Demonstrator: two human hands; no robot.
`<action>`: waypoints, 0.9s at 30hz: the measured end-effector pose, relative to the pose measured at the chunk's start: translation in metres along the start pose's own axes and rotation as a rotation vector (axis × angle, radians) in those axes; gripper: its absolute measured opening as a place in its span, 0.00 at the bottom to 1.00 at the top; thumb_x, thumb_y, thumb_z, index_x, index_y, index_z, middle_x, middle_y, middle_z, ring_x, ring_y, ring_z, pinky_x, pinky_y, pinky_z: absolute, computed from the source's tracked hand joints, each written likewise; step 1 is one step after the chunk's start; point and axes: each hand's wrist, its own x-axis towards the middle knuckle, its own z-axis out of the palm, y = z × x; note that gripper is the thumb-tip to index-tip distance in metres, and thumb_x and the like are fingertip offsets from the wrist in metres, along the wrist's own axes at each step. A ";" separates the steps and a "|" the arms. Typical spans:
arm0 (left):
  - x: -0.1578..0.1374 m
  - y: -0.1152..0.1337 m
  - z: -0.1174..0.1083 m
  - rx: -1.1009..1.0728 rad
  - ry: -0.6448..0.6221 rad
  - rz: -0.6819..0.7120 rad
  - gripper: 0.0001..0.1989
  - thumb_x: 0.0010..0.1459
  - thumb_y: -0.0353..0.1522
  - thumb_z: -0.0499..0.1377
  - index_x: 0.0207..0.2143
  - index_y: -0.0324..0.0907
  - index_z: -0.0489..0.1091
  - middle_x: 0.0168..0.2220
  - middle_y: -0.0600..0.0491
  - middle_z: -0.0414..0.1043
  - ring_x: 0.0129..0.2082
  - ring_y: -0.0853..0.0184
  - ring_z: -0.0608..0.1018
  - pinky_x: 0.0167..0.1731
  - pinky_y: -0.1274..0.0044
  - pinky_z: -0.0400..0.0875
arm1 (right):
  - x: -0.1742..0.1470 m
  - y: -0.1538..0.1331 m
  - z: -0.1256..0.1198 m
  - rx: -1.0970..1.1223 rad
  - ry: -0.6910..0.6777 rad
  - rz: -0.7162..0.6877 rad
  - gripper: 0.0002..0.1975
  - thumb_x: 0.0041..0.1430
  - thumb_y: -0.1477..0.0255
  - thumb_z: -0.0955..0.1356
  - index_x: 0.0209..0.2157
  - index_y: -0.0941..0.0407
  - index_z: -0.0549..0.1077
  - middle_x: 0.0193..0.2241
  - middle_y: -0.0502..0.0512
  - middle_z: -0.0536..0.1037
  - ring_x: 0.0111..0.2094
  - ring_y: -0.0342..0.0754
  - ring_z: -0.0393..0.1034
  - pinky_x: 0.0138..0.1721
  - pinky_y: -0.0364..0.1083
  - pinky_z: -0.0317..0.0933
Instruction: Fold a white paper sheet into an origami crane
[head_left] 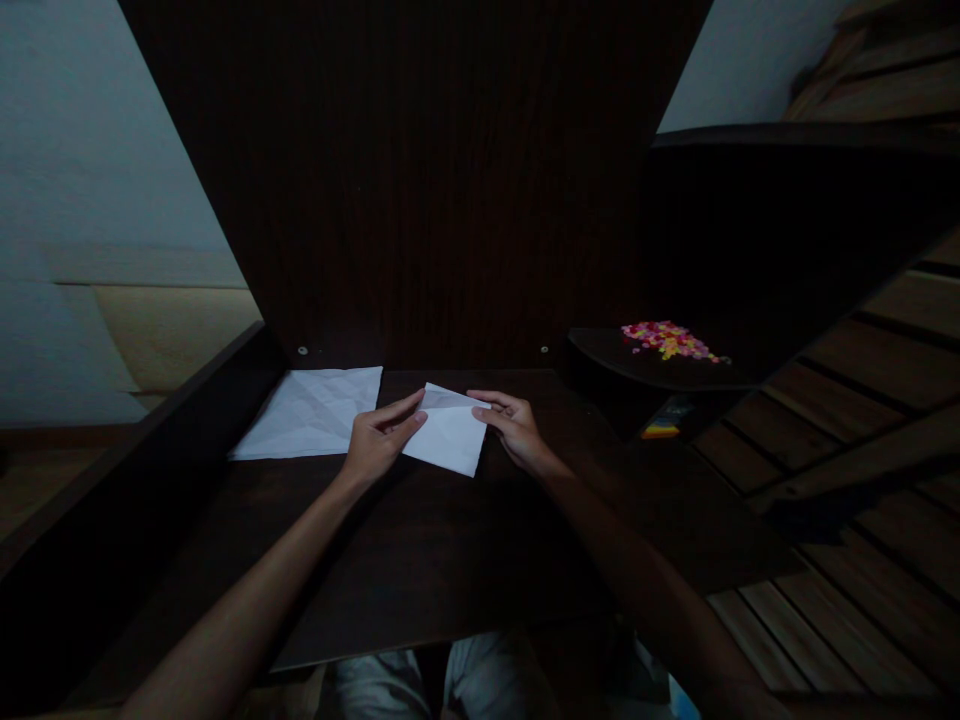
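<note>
Paper (448, 438), small, white, creased near top edge. Sits over middle of dark desk (420, 560). Pinched at left by left hand (375, 440), thumb closed against fingers; likewise at right by right hand (519, 427). Just to left, larger creased white sheet (307, 415), flat on desk. Well off to right, pile of pink, red and yellow bits (670, 341) on small dark shelf (600, 350).

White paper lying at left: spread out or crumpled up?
Spread out: the paper lies flat on the desk, creases crossing it. Cannot tell whether it's layered.
</note>
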 end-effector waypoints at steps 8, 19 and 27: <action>0.004 0.002 0.001 -0.030 0.038 0.008 0.19 0.44 0.44 0.66 0.31 0.37 0.79 0.38 0.45 0.79 0.38 0.58 0.79 0.37 0.72 0.73 | -0.002 0.000 0.002 -0.049 0.018 -0.065 0.13 0.43 0.67 0.74 0.35 0.53 0.79 0.36 0.54 0.80 0.34 0.47 0.72 0.35 0.45 0.63; 0.001 0.002 0.002 -0.199 -0.109 -0.180 0.21 0.42 0.37 0.69 0.40 0.39 0.77 0.39 0.47 0.79 0.37 0.61 0.79 0.41 0.71 0.72 | -0.002 -0.008 0.003 -0.157 0.062 -0.143 0.10 0.45 0.66 0.72 0.31 0.55 0.78 0.33 0.54 0.79 0.34 0.48 0.71 0.35 0.46 0.62; 0.000 0.005 -0.001 0.098 -0.121 0.080 0.08 0.48 0.30 0.60 0.30 0.41 0.80 0.37 0.49 0.79 0.36 0.62 0.78 0.35 0.75 0.70 | -0.005 -0.016 0.003 -0.065 -0.027 0.067 0.17 0.51 0.63 0.68 0.44 0.50 0.71 0.30 0.48 0.74 0.31 0.44 0.68 0.29 0.41 0.59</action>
